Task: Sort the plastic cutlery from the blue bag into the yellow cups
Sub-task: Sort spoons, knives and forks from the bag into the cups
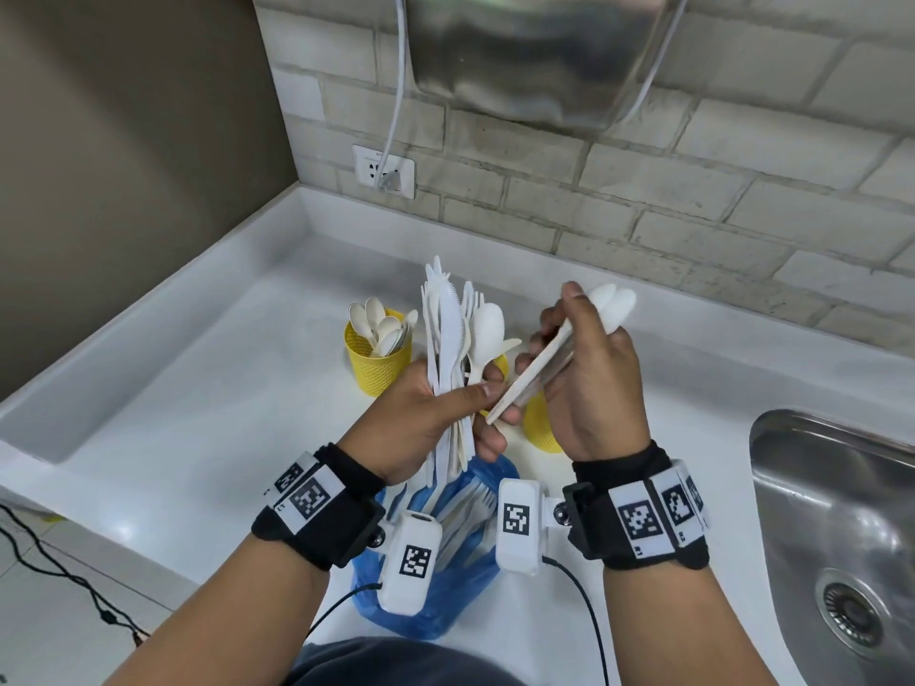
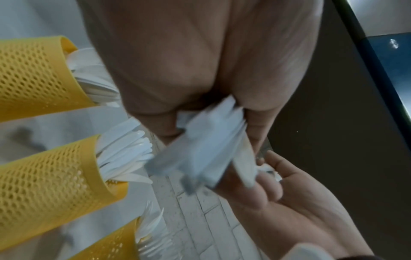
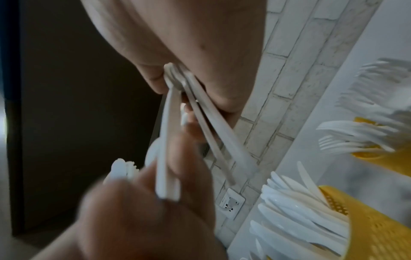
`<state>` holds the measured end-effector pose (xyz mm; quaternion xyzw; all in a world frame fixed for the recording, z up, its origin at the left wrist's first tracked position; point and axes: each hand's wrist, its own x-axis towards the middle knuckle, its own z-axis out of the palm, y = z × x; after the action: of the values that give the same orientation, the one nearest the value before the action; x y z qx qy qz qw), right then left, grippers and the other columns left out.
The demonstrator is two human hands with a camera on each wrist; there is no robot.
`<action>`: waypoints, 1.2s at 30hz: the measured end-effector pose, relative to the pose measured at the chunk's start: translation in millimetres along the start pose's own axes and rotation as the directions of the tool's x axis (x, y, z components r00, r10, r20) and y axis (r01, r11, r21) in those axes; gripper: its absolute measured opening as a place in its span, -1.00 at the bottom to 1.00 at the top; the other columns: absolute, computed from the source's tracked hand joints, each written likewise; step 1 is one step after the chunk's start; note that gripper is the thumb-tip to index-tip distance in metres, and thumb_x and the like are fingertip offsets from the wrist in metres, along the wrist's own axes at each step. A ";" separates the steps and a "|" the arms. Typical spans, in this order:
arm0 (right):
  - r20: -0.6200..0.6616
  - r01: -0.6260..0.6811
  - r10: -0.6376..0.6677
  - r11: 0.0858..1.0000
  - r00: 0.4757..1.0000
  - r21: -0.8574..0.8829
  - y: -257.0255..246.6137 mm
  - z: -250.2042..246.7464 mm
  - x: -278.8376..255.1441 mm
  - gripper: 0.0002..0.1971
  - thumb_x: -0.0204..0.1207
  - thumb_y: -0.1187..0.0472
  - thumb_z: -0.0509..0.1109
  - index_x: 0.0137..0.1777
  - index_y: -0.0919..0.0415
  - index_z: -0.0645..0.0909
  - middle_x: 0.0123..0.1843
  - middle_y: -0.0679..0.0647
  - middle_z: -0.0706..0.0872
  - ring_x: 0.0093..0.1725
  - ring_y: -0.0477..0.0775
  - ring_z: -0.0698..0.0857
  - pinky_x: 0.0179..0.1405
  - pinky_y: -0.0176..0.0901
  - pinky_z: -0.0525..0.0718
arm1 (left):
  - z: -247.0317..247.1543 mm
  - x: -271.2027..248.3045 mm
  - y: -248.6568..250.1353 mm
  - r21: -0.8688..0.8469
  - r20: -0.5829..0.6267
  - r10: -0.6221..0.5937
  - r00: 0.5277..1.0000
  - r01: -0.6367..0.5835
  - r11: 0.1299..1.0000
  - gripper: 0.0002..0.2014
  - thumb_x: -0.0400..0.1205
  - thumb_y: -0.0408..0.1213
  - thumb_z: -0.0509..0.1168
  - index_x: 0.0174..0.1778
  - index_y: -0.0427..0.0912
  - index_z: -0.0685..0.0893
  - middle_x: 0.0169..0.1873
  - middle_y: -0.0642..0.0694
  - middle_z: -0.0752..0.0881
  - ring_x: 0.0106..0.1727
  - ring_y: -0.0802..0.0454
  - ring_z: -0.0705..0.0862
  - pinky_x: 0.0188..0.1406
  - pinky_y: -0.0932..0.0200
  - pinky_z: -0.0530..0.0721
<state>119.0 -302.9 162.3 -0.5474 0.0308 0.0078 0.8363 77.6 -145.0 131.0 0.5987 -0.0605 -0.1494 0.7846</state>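
My left hand (image 1: 445,408) grips an upright bundle of white plastic cutlery (image 1: 448,334): forks, knives and a spoon. My right hand (image 1: 584,383) pinches a few white spoons (image 1: 614,302), bowls up and handles slanting down towards the left thumb. Below both wrists the blue bag (image 1: 445,601) lies on the white counter (image 1: 223,388), more cutlery showing in its mouth. One yellow cup (image 1: 379,361) holds spoons. A second yellow cup (image 1: 539,428) is partly hidden by the right hand. The left wrist view shows yellow cups with spoons (image 2: 33,79), knives (image 2: 51,176) and forks (image 2: 106,246).
A steel sink (image 1: 841,512) is set into the counter at the right. On the brick wall behind are a socket (image 1: 383,170) with a white cable plugged in and a metal appliance (image 1: 534,56). The counter has a raised rim along its left and back sides.
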 end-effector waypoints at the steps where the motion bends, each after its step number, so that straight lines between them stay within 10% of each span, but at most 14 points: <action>1: -0.040 0.010 -0.008 0.999 0.999 0.045 -0.6 -1.2 2.8 -0.65 0.73 0.03 0.36 -0.28 0.18 0.53 -0.37 0.13 0.54 -0.40 0.17 0.58 -0.25 0.03 0.58 | -0.6 0.4 -0.2 0.050 -0.024 -0.008 1.000 0.009 0.999 -0.91 0.77 -0.36 0.28 0.09 -0.32 0.61 -0.13 -0.35 0.78 -0.39 -0.14 0.75 -0.31 0.04 0.78; 7: -0.092 0.031 -0.024 0.996 0.995 0.083 -1.3 -6.8 5.3 -0.51 0.78 0.11 0.28 -0.47 0.07 0.52 -0.47 0.11 0.42 -0.54 0.13 0.48 -0.49 -0.12 0.52 | -0.6 1.0 -1.5 0.278 -0.098 0.066 0.993 -0.037 0.960 -0.83 0.78 -0.39 0.27 -0.12 -0.37 0.61 -0.33 -0.20 0.64 -0.55 -0.06 0.60 -0.34 -0.07 0.65; 16: 0.097 -0.064 0.091 0.965 0.991 -0.253 18.2 -9.0 1.8 -0.85 0.68 0.21 0.45 -0.11 0.23 0.64 -0.58 -0.01 0.32 -0.62 0.01 0.25 -0.52 -0.15 0.27 | 1.0 2.5 -0.6 0.224 -0.014 0.053 0.998 -0.049 0.973 -0.81 0.80 -0.30 0.26 -0.10 -0.30 0.56 -0.40 -0.15 0.51 -0.56 -0.05 0.48 -0.49 0.07 0.58; 25: 0.142 -0.126 0.131 0.991 0.981 -0.043 19.3 -7.5 2.0 -0.87 0.69 0.27 0.40 -0.10 0.21 0.57 -0.49 0.07 0.27 -0.59 0.00 0.26 -0.56 -0.21 0.33 | -4.6 0.2 -2.2 -0.056 0.087 -0.022 0.996 0.026 0.998 -0.90 0.74 -0.19 0.28 0.06 -0.12 0.64 -0.26 -0.20 0.53 -0.51 -0.02 0.44 -0.50 0.13 0.56; 30: 0.232 -0.093 0.106 0.994 0.967 -0.066 26.7 -8.0 2.7 -0.79 0.51 0.20 0.55 -0.10 0.34 0.62 -0.36 0.33 0.44 -0.42 0.38 0.39 -0.51 -0.10 0.38 | -2.4 -1.0 -2.6 -0.069 0.074 -0.008 0.997 0.013 0.998 -0.90 0.78 -0.30 0.25 0.02 -0.17 0.67 -0.29 -0.21 0.53 -0.53 -0.03 0.46 -0.52 0.13 0.57; 36: 0.130 -0.115 0.104 0.990 0.986 0.081 21.7 -2.1 -0.3 -0.83 0.46 0.21 0.43 -0.12 0.32 0.56 -0.51 0.15 0.41 -0.50 0.12 0.33 -0.41 -0.03 0.36 | -1.5 0.2 -0.2 0.027 0.039 0.024 0.999 -0.025 0.999 -0.82 0.76 -0.33 0.26 0.07 -0.43 0.59 -0.27 -0.27 0.50 -0.55 -0.05 0.43 -0.54 0.13 0.57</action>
<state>117.6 -296.1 141.6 -0.5059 0.0083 0.0867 0.8582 78.1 -143.7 130.4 0.6056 -0.0852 -0.1506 0.7768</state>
